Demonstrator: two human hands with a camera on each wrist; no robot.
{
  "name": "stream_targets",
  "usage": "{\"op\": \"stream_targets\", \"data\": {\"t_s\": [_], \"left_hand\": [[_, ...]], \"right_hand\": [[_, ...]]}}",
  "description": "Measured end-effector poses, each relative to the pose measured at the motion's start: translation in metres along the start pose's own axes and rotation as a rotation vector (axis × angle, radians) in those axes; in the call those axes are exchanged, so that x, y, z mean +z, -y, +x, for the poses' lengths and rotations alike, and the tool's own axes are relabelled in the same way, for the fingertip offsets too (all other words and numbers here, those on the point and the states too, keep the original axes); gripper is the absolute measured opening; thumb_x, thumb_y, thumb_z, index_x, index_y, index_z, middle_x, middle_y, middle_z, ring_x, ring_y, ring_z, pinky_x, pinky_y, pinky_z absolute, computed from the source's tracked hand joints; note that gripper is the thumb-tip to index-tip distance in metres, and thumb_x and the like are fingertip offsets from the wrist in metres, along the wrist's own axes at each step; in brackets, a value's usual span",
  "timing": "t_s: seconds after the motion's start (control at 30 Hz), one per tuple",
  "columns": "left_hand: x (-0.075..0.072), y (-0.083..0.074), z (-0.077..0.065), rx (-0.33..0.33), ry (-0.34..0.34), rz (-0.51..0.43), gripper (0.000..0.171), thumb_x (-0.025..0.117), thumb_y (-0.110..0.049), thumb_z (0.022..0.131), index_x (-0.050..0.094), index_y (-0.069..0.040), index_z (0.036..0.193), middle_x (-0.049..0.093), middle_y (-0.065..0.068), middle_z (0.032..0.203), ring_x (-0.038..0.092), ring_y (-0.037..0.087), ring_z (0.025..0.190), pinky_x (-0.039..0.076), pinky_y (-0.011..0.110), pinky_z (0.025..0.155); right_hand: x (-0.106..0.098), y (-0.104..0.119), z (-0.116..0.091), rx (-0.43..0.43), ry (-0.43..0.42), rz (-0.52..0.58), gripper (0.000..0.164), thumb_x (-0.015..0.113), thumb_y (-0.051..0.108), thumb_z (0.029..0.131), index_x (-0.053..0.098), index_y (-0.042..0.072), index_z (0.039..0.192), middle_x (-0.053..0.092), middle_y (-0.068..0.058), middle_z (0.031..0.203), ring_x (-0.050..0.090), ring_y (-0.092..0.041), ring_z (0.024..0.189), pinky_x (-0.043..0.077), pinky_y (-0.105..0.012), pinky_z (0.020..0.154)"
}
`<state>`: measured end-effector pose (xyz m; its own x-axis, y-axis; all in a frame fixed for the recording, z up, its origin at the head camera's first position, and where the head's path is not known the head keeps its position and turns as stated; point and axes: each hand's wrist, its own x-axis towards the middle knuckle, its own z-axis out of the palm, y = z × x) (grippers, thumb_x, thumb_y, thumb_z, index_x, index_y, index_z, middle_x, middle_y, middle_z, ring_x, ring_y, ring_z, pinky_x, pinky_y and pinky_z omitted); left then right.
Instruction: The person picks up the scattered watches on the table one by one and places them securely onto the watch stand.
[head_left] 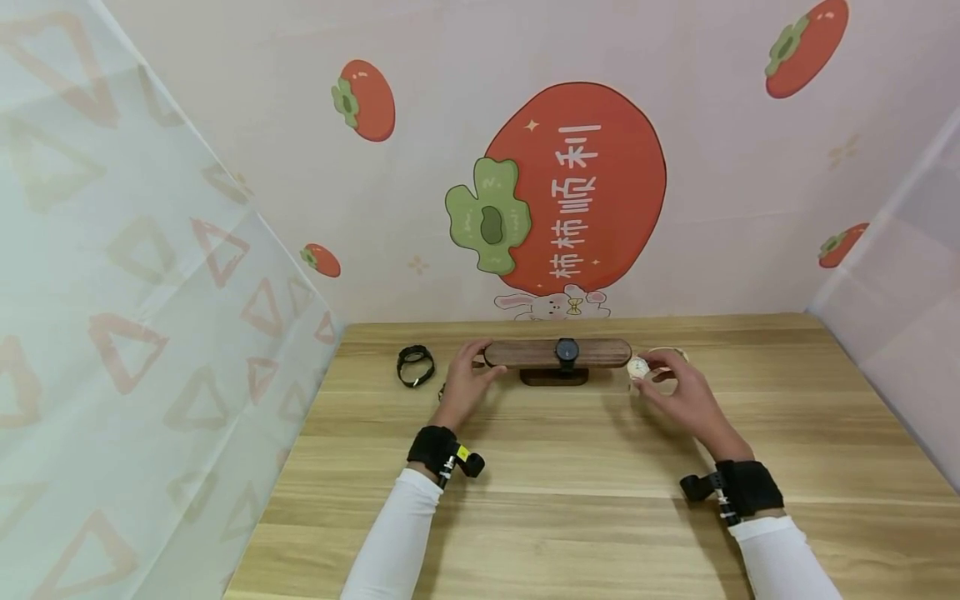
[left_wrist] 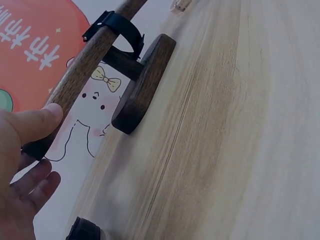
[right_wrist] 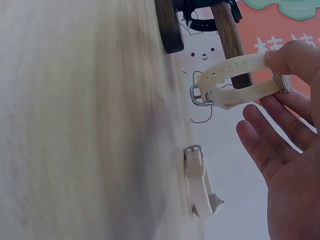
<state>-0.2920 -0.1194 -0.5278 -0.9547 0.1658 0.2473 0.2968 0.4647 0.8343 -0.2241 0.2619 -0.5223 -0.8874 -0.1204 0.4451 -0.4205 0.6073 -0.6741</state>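
Observation:
My left hand [head_left: 467,387] holds the left end of a dark wooden watch stand [head_left: 517,355], its thumb on the bar in the left wrist view. A black watch [head_left: 567,352] is strapped round the bar's middle. At the right end, my right hand [head_left: 692,402] pinches a white-strapped wristwatch [head_left: 637,367] between thumb and fingers. Its buckled strap forms a loop [right_wrist: 235,65] in the right wrist view, with the bar's tip visible through it. Whether the loop encircles the bar, I cannot tell. Another pale-strapped watch [right_wrist: 199,185] lies on the table beyond my right hand.
A black watch [head_left: 415,367] lies on the wooden table [head_left: 570,483] left of my left hand. A dark object [left_wrist: 85,230], mostly cut off, sits close below that hand. A papered wall [head_left: 405,208] with fruit drawings rises behind the stand; side walls flank the table.

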Motion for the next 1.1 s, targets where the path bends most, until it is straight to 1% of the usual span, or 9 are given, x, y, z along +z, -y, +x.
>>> {"op": "stream_targets", "data": {"t_s": [0.2,0.3,0.4,0.47,0.53,0.7,0.8,1.0,1.1], "left_hand": [[-0.003,-0.002,0.000,0.008,0.007,0.002,0.061,0.083,-0.017,0.096,0.058,-0.003,0.149,0.057,0.017,0.145,0.058,0.033,0.130,0.057,0.050,0.106],[-0.003,-0.003,0.000,0.003,0.010,0.000,0.061,0.083,-0.017,0.096,0.058,-0.003,0.150,0.056,0.017,0.146,0.058,0.034,0.130,0.057,0.050,0.107],[-0.003,-0.002,0.000,0.007,0.009,0.003,0.060,0.082,-0.016,0.096,0.058,-0.003,0.150,0.056,0.017,0.146,0.058,0.034,0.130,0.057,0.050,0.106],[-0.003,-0.001,0.001,0.012,0.009,0.005,0.060,0.082,-0.016,0.096,0.059,-0.003,0.149,0.056,0.016,0.145,0.058,0.033,0.130,0.057,0.050,0.106],[-0.003,-0.001,0.001,0.017,0.008,0.008,0.060,0.082,-0.016,0.096,0.059,-0.003,0.149,0.057,0.016,0.145,0.058,0.033,0.130,0.057,0.050,0.106],[-0.002,0.000,0.002,0.020,0.011,0.005,0.061,0.082,-0.018,0.096,0.058,-0.002,0.150,0.056,0.017,0.145,0.057,0.034,0.131,0.057,0.051,0.107],[-0.002,0.001,0.003,0.021,0.014,0.000,0.061,0.082,-0.018,0.096,0.058,-0.002,0.150,0.056,0.017,0.146,0.057,0.034,0.131,0.057,0.051,0.106],[0.000,0.004,0.001,0.006,0.012,0.006,0.061,0.083,-0.022,0.096,0.059,-0.010,0.151,0.056,0.014,0.147,0.058,0.031,0.130,0.058,0.049,0.105],[0.000,0.004,0.001,0.003,0.009,0.005,0.061,0.083,-0.022,0.096,0.059,-0.012,0.151,0.056,0.014,0.148,0.058,0.031,0.131,0.058,0.049,0.105]], "right_hand": [[-0.007,-0.004,0.005,0.040,0.005,0.000,0.046,0.079,0.005,0.096,0.062,-0.004,0.138,0.067,-0.020,0.127,0.064,-0.032,0.110,0.061,-0.037,0.090],[-0.008,-0.005,0.008,0.046,0.003,0.006,0.045,0.078,0.005,0.096,0.062,-0.002,0.138,0.068,-0.019,0.127,0.064,-0.024,0.109,0.061,-0.035,0.089],[-0.010,-0.007,0.011,0.048,0.000,0.020,0.043,0.078,0.006,0.097,0.063,-0.001,0.137,0.067,-0.019,0.126,0.062,-0.010,0.107,0.061,-0.027,0.086],[-0.009,-0.008,0.013,0.048,0.000,0.026,0.043,0.078,0.006,0.097,0.063,0.000,0.137,0.067,-0.019,0.126,0.061,-0.009,0.107,0.061,-0.022,0.084],[-0.009,-0.009,0.015,0.048,-0.004,0.028,0.042,0.077,0.006,0.098,0.063,0.000,0.137,0.067,-0.018,0.127,0.063,-0.015,0.108,0.060,-0.020,0.084],[-0.007,-0.011,0.021,0.041,-0.014,0.011,0.043,0.076,0.004,0.098,0.062,-0.002,0.138,0.066,-0.020,0.128,0.064,-0.034,0.112,0.061,-0.035,0.088],[-0.004,-0.011,0.023,0.039,-0.009,0.015,0.044,0.076,0.002,0.097,0.062,-0.002,0.138,0.065,-0.021,0.128,0.065,-0.036,0.112,0.062,-0.042,0.089],[0.000,-0.011,0.027,0.039,0.010,0.039,0.044,0.074,0.000,0.097,0.060,-0.003,0.139,0.063,-0.022,0.132,0.066,-0.038,0.113,0.060,-0.057,0.094],[0.001,-0.012,0.029,0.030,0.008,0.029,0.044,0.075,0.001,0.097,0.061,-0.002,0.139,0.064,-0.022,0.131,0.067,-0.038,0.115,0.060,-0.054,0.095]]}}
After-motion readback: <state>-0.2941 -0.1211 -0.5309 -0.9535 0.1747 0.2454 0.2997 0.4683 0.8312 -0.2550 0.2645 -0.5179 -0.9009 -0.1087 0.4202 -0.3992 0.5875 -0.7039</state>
